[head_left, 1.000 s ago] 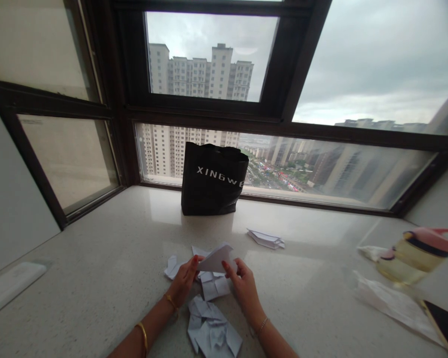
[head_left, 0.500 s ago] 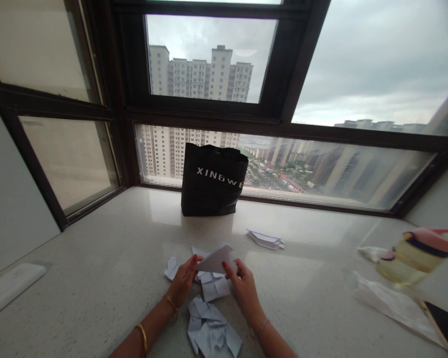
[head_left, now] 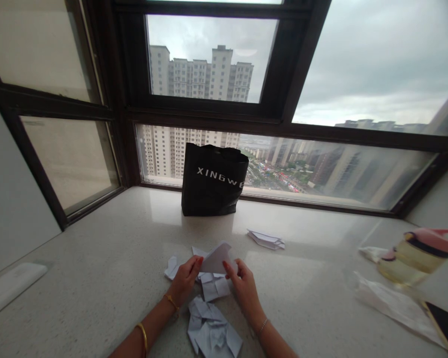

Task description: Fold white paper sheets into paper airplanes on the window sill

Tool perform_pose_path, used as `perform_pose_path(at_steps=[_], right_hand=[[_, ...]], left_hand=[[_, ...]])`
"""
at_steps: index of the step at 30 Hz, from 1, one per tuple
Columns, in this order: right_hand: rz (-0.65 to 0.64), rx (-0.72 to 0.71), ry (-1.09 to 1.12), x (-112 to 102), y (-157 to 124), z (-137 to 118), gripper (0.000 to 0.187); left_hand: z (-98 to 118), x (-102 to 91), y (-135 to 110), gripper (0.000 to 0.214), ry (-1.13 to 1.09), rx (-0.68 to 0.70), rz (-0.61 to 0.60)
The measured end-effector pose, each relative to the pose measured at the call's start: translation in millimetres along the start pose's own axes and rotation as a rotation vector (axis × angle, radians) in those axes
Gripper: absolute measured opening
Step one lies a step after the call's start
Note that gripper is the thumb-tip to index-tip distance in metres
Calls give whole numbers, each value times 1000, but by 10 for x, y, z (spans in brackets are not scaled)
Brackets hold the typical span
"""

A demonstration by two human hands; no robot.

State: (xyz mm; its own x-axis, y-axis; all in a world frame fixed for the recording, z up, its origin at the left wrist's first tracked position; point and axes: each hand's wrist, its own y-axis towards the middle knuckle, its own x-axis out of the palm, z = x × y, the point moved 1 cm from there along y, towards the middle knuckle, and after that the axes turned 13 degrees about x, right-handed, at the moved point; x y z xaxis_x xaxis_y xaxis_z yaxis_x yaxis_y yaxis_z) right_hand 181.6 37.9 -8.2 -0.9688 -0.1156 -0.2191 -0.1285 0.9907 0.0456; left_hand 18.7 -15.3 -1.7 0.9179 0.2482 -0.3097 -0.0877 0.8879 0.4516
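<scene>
Between my two hands is a sheet of white folded paper (head_left: 217, 258), held up at a tilt above the counter. My left hand (head_left: 186, 277) pinches its left edge, thumb on top. On the right edge, my right hand (head_left: 242, 281) grips it with the thumb on the near face and the fingers behind. Under and around the paper lie more folded white papers (head_left: 213, 288), partly hidden by my hands. Closer to me sits a crumpled-looking pile of folded paper (head_left: 214, 330), between my forearms.
A black bag (head_left: 214, 184) with white lettering stands by the window. Right of it lies a long folded paper shape (head_left: 266, 239). Far right are a yellowish bottle with a pink lid (head_left: 414, 256), a white tissue-like packet (head_left: 395, 306) and a dark phone-like object (head_left: 446, 323). A white block (head_left: 15, 286) lies left.
My left thumb has shifted slightly right along the paper's edge. The paper has tilted a little; my right hand has barely moved.
</scene>
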Motion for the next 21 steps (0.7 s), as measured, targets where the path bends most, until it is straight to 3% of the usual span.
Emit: perform_pose_path(at_steps=[13, 21], right_hand=[[8, 5, -25, 3, -4, 7, 37], [25, -8, -26, 3, -5, 3, 37]], left_hand=[[-44, 5, -13, 47, -26, -15, -11], [-107, 26, -28, 52, -154, -63, 10]])
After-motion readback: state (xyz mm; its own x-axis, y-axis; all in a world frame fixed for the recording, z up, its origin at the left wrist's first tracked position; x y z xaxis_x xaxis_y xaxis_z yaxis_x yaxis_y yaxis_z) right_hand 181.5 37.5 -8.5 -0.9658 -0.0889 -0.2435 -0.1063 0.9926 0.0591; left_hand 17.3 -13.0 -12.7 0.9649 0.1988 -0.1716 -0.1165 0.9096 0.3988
